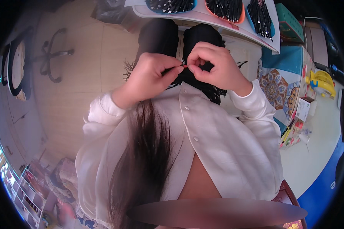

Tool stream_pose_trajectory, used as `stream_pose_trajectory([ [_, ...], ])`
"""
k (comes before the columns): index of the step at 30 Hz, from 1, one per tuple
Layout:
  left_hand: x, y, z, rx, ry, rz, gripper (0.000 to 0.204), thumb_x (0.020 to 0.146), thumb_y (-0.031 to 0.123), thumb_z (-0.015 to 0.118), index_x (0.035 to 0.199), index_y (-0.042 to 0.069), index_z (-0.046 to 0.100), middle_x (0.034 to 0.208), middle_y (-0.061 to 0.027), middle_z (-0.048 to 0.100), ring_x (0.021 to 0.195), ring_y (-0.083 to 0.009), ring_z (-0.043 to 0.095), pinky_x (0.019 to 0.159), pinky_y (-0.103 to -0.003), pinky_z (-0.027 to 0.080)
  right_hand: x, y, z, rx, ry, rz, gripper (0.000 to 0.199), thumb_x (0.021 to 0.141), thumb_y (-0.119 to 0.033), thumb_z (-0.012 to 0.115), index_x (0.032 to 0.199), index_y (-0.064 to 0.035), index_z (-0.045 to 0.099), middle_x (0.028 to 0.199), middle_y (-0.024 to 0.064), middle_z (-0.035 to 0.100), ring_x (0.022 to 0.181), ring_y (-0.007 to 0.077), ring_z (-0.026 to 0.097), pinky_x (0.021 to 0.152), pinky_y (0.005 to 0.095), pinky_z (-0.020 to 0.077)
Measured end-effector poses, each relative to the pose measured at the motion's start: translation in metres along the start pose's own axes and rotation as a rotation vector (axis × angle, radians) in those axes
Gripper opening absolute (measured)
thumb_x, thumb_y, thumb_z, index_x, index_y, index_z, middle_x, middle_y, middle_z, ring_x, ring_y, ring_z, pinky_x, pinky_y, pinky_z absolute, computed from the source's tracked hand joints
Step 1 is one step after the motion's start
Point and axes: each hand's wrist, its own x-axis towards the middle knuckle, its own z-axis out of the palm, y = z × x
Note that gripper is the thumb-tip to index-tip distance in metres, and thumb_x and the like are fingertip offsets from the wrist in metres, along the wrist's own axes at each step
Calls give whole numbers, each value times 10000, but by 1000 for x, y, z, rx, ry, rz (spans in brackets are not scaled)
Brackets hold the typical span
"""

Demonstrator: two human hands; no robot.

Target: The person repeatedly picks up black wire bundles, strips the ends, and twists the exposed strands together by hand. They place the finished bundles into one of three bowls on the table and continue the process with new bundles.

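Above my lap, my left hand and my right hand meet in front of me, each with thumb and forefinger pinched together. Between the fingertips is a tiny thin wire-like piece, orange-red with a white strand; it is too small to make out exactly. Both hands seem to grip it from opposite sides. A bunch of black cables lies across my lap under the right hand, partly hidden by my sleeve and shirt. More dark cable ends stick out beside my left hand.
Ahead, a white table carries a blue basket, an orange basket and another blue basket, all filled with black cables. At right are a green box, a yellow fan and a small white box. A chair stands left.
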Motion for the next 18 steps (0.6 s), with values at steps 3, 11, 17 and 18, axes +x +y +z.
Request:
stream_pose_trajectory([
  [3, 1, -5, 6, 519, 98, 439, 96, 795, 15, 638, 878, -35, 629, 632, -97, 557, 529, -218, 575, 478, -333, 454, 1, 5, 2, 710, -120, 535, 34, 841, -20, 645, 839, -19, 611, 792, -13, 565, 708, 70, 516, 601, 230, 441],
  [11, 1, -10, 4, 106, 175, 162, 90, 787, 6, 659, 871, -26, 659, 677, -143, 607, 550, -269, 596, 501, -337, 466, -8, -3, -3, 16, 82, 214, 196, 794, -87, 734, 965, -42, 648, 868, 28, 609, 776, 139, 573, 650, 260, 464],
  [17, 0, -5, 5, -43, 121, -54, 68, 810, 13, 656, 852, -38, 671, 676, -162, 622, 547, -269, 597, 508, -318, 457, -5, -7, 3, -633, 222, -463, 284, 699, -114, 744, 953, -40, 642, 912, 63, 608, 829, 235, 588, 718, 337, 477],
  [18, 0, -5, 4, -46, 111, -55, 67, 808, 11, 655, 852, -37, 669, 680, -164, 621, 545, -269, 595, 508, -317, 456, -4, -6, 3, -665, 207, -499, 284, 697, -116, 733, 955, -40, 643, 913, 59, 607, 831, 231, 587, 711, 327, 470],
])
